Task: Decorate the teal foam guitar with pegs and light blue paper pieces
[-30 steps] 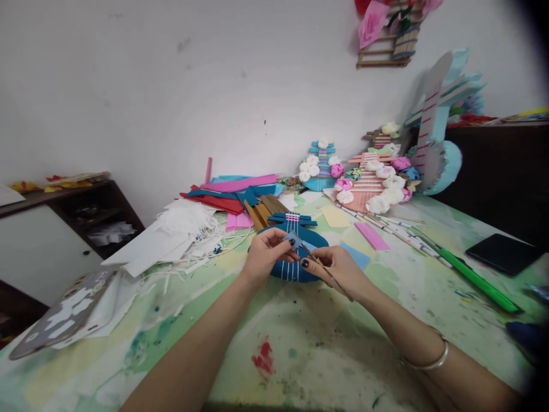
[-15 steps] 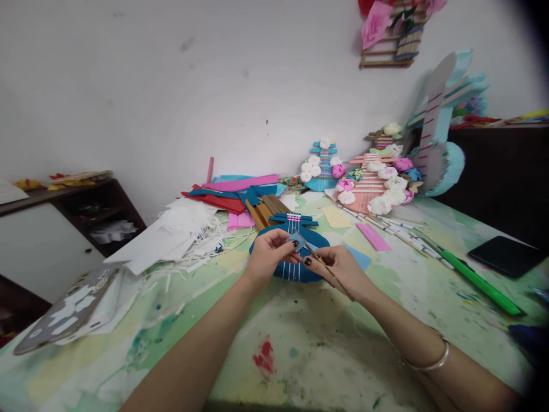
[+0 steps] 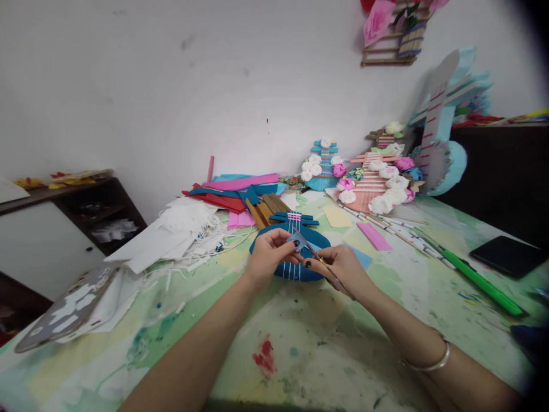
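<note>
A small grey-blue foam piece (image 3: 299,242) was held tilted just above a blue guitar-shaped cutout (image 3: 295,272), which lay flat mid-bench (image 3: 300,343) with white strings. A thin brownish stick (image 3: 316,257) slanted from the near right, its far tip touching the piece.

At the centre of the frame, the left hand (image 3: 268,257) pinches a small blue foam piece (image 3: 297,240) between thumb and fingertips. The right hand (image 3: 338,268) grips a thin brush (image 3: 325,266) whose tip meets that piece. Just behind both hands lies a blue guitar-shaped craft (image 3: 291,252) on the paint-stained table (image 3: 300,355). White paper scraps (image 3: 180,234) sit at left, a green stick (image 3: 478,280) at right, and flower-decked crafts (image 3: 373,183) against the wall.
</note>
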